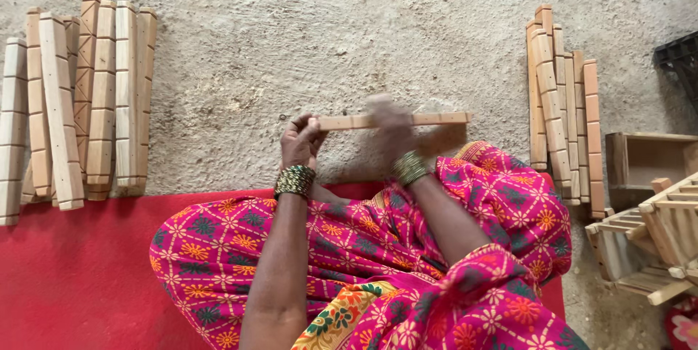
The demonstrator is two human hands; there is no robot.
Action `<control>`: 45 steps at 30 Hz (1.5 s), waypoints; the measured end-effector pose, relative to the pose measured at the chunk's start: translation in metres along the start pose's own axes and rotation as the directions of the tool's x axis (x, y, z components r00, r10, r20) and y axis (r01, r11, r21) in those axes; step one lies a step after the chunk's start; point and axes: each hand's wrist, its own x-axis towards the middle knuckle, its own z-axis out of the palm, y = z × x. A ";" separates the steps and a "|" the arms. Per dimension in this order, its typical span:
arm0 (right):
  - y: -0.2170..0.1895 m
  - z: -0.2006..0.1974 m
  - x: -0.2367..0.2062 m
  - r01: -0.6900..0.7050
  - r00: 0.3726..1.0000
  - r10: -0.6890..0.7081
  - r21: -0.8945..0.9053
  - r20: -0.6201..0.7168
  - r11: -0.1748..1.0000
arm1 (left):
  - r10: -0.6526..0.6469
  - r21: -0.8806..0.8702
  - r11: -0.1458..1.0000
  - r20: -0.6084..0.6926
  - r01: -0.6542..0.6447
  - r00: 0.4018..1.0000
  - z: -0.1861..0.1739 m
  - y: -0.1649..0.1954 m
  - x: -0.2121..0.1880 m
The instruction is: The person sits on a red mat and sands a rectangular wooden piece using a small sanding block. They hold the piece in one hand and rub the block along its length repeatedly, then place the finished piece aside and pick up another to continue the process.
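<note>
Holding a long wooden strip (396, 120) level in front of your knees, you have its near end pinched in your left hand (300, 141), fingers closed around it, while your right hand (391, 126) sits on the middle of the same strip, blurred by motion, so you cannot tell from this view whether it grips the wood or only rubs along it, nor whether it holds anything small against it. The strip hangs just above the rough concrete floor (291, 37), with dark cross-marks showing along its far half. As a judgement, this one piece is in mid-work and not yet set down. To your left lies a pile of wooden strips (80, 103), laid side by side and partly overlapping, all marked with the same cross-lines; to your right a second, narrower stack of strips (563, 117) leans together near your knee. Which pile is finished and which is waiting cannot be told from here, so the share done is unclear. Further right stand an open wooden box (647, 157) and slatted wooden racks (654, 241). You sit on a red mat (73, 277), your lap covered in pink patterned cloth (349, 248).
</note>
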 end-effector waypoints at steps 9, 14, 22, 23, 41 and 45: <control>0.064 0.017 -0.019 -0.410 0.877 0.349 -0.139 -0.329 0.901 | 0.076 -0.028 0.997 0.081 -0.074 0.994 0.019 -0.002 0.012; -0.044 0.019 -0.022 0.168 0.985 -0.158 0.156 -0.070 0.973 | -0.010 0.117 0.993 0.075 0.001 0.997 0.009 -0.011 0.007; 0.030 -0.007 -0.014 -0.173 0.966 0.061 -0.449 -0.253 0.877 | 0.309 0.090 0.945 0.056 -0.313 0.949 -0.034 0.088 -0.002; 0.040 -0.003 -0.016 -0.341 0.929 0.295 -0.207 -0.222 0.917 | 0.384 0.053 0.922 0.013 -0.384 0.923 -0.042 0.109 -0.006; 0.048 0.019 -0.030 -0.543 0.819 0.574 0.299 -0.017 0.784 | 0.214 -0.558 0.631 -0.543 -0.539 0.812 -0.155 0.315 -0.059; 0.043 0.017 -0.026 -0.564 0.801 0.598 0.315 -0.016 0.764 | 0.203 -0.465 0.751 -0.513 -0.469 0.834 -0.163 0.289 -0.064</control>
